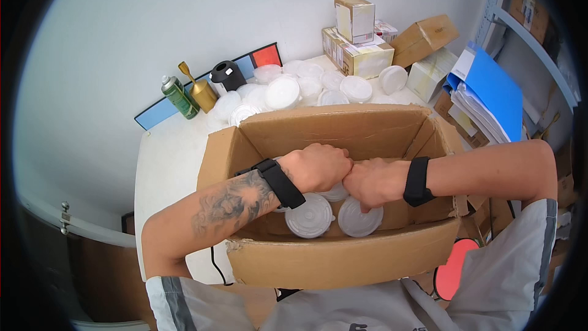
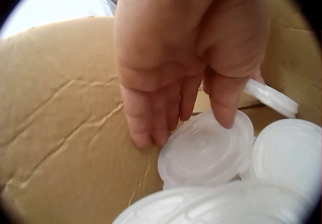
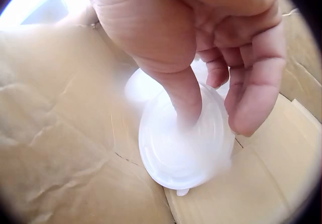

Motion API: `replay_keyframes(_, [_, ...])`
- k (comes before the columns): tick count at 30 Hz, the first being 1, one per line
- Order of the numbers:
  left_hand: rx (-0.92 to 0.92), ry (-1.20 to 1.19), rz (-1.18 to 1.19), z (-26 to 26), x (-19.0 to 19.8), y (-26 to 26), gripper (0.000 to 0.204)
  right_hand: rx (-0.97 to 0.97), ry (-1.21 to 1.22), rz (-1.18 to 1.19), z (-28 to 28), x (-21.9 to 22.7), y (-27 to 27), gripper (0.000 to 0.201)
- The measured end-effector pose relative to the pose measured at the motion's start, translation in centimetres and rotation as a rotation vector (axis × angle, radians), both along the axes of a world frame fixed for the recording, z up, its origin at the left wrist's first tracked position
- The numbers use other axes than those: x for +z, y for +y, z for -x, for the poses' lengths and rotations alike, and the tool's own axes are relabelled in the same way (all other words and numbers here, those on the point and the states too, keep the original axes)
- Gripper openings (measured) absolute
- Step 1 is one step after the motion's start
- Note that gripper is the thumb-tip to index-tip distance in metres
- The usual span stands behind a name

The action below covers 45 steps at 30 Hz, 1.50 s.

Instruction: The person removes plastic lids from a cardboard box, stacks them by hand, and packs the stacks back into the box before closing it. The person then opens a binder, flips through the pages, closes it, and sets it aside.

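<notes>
Both hands reach into an open cardboard box, knuckles close together in the head view. With thumb and fingers, my right hand pinches a round translucent plastic lid with a small tab on its rim. The left hand points down, fingers extended and thumb apart. Its thumb overlaps the upper edge of another round lid in the left wrist view, and its fingertips are beside that lid's left edge. More white lids lie around it, among them one at a slant and a flat one.
Behind the box, several similar round lids are heaped on a white table. A green spray can, a gold bottle and a black holder stand at left. Cartons and a blue folder are at right.
</notes>
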State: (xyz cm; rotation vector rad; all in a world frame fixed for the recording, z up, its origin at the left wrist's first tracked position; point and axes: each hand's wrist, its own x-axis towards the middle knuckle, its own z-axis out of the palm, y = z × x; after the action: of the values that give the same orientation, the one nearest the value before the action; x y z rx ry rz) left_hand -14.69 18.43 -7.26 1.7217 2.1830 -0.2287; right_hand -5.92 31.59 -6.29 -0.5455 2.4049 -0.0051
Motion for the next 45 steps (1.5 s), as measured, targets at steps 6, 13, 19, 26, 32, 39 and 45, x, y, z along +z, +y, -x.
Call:
replay_keyframes(6, [0.020, 0.030, -0.036, 0.0, -1.9, -0.5, 0.049, -0.026, -0.026, -0.061, -0.7, 4.9, -0.1, 0.035])
replay_keyframes(13, [0.030, 0.002, -0.048, 0.4, -2.2, -0.6, 0.054, -0.335, 0.555, 0.332, 0.9, 13.2, 5.9, 0.034])
replay_keyframes(19, [-0.062, 0.196, 0.233, -0.6, -0.2, -0.5, 0.060, -0.664, 0.596, 0.365, 3.0, 13.3, 9.1, 0.036])
replay_keyframes(26, [0.113, 0.078, 0.066, -0.7, -0.3, -1.0, 0.062, -0.326, -0.084, 0.038, 2.0, 8.9, 4.8, 0.048])
replay_keyframes(32, [0.133, 0.158, 0.149, -0.4, 1.5, -3.3, 0.027, 0.113, -0.141, -0.224, 2.7, 0.7, 0.5, 0.061])
replay_keyframes(39, [0.119, 0.351, 0.081, -0.3, -1.1, -3.9, 0.016, -0.321, 0.101, 0.088, 3.6, -2.4, -0.3, 0.050])
replay_keyframes(45, [0.141, 0.302, 0.177, -0.8, 3.4, -4.0, 0.015, -0.248, 0.242, 0.087, 3.3, -0.7, 0.1, 0.043])
